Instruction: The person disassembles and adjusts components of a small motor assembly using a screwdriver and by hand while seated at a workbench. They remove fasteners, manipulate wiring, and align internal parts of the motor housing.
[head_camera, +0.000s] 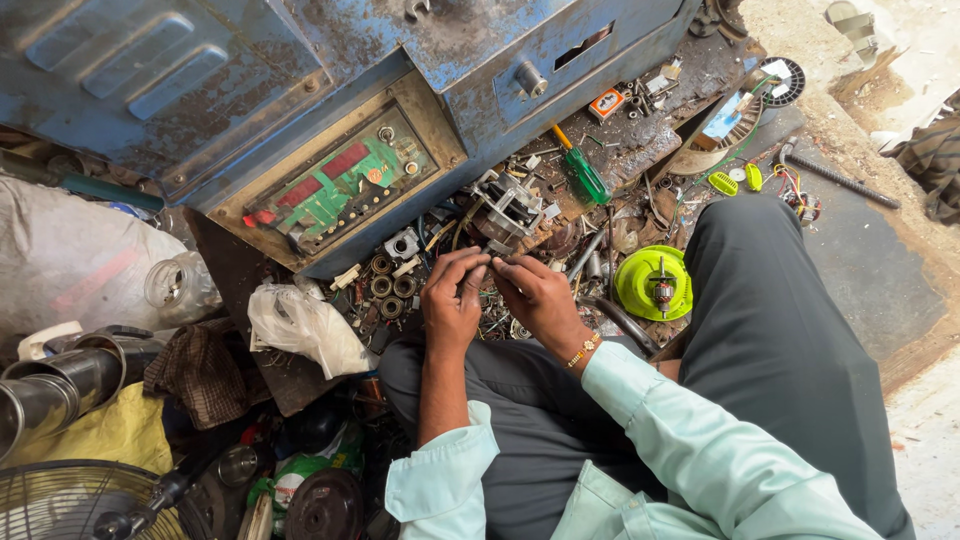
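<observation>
Two hands pinched a tiny part together above a floor strewn with scrap.

At far left lay a fan grille (60, 500) and steel cups (55, 385), then a crumpled white plastic bag (305, 325). The left hand (452, 300) and right hand (535, 295) met fingertip to fingertip, fingers narrowed on a small metal piece (491, 261) held over the lap; what it was could not be made out. It looked light, stiff and easy to drop, best kept by its edges. Right of them sat a green screwdriver (583, 172) and a lime-green motor housing (655, 283). The dark mat (860, 270) was crowded, the blue machine (300, 80) close ahead.
</observation>
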